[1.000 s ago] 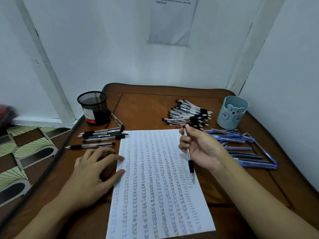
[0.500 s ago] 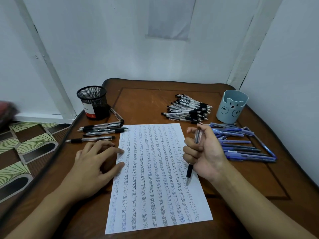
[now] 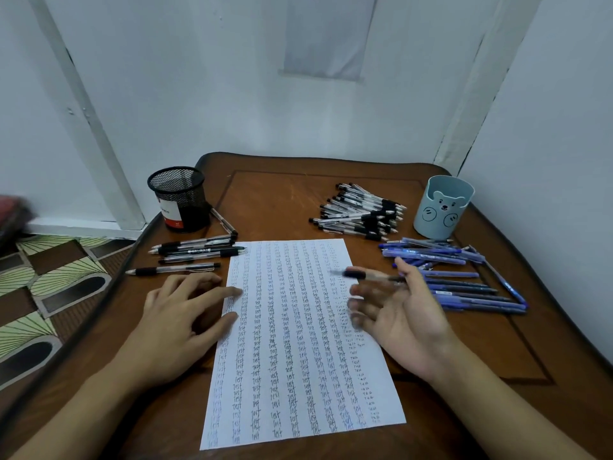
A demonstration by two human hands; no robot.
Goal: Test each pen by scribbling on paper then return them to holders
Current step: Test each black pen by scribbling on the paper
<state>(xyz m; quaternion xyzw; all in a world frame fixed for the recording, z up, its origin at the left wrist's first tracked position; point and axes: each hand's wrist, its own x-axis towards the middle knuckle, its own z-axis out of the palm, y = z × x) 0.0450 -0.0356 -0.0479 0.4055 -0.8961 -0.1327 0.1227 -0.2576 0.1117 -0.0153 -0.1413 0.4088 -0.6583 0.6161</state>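
Observation:
A white sheet of paper (image 3: 292, 343), covered in columns of scribbles, lies in the middle of the brown table (image 3: 282, 197). My left hand (image 3: 179, 313) rests flat on the paper's left edge, fingers spread. Over the paper's right edge hovers my right hand (image 3: 404, 320), palm turned up and fingers stretched out and blurred. It holds a black pen (image 3: 358, 274) by one end between thumb and forefinger; the pen lies level, pointing left. At the back left stands a black mesh holder (image 3: 180, 197), and a light blue bear holder (image 3: 442, 207) stands at the back right.
Several black pens (image 3: 361, 212) are piled behind the paper. More black pens (image 3: 195, 250) lie in front of the mesh holder. Several blue pens (image 3: 457, 280) lie in front of the bear holder. White walls close in behind and on the right; patterned floor shows left.
My right hand has opened out and turned palm up. The pen has swung from pointing down at the paper to lying level above it. My left hand has stayed put.

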